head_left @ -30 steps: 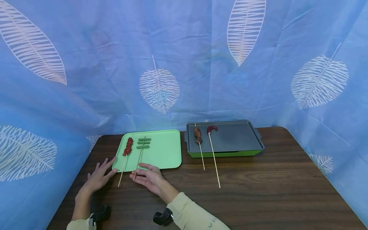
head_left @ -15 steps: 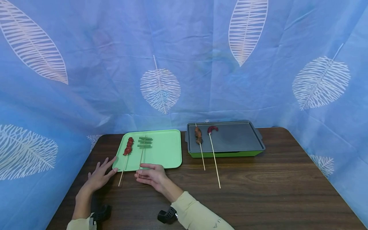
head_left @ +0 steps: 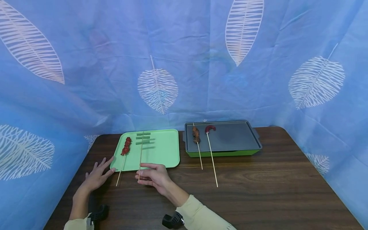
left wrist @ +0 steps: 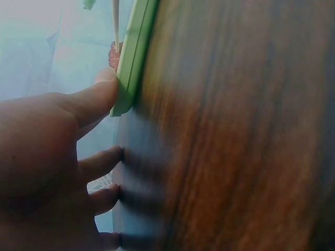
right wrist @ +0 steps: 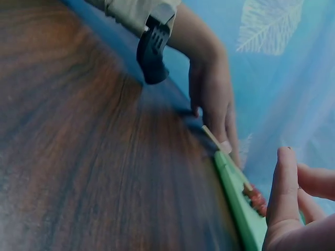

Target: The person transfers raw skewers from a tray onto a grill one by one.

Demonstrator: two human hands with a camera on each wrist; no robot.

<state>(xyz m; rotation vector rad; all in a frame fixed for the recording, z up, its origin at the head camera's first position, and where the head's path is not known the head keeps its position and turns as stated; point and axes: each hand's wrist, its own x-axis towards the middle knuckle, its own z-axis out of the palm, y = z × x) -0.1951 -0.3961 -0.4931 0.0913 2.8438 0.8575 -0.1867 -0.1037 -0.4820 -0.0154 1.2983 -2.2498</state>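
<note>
My right hand (head_left: 155,179) pinches the lower stick of a skewer of green bean-like pieces (head_left: 142,138). The green pieces hang a little above the light green tray (head_left: 165,150), with their shadow falling to the right. At the tray's near left corner my left hand (head_left: 95,179) touches the rim with spread fingers; the left wrist view shows the thumb (left wrist: 99,99) against the tray edge (left wrist: 137,57). A skewer of red pieces (head_left: 126,146) lies on the tray's left side, its stick jutting over the front rim. In the right wrist view, the held stick cannot be made out.
To the right stands a dark griddle (head_left: 230,137) with a green base. A brown meat skewer (head_left: 196,134) and a dark red curled skewer (head_left: 210,128) lie on it, sticks over its front edge. The wooden table (head_left: 258,191) backs onto a blue leaf-print cloth (head_left: 192,80).
My right hand has shifted slightly right, and the green skewer has risen off the tray, its shadow separating from it. My left hand stays at the tray's corner.
</note>
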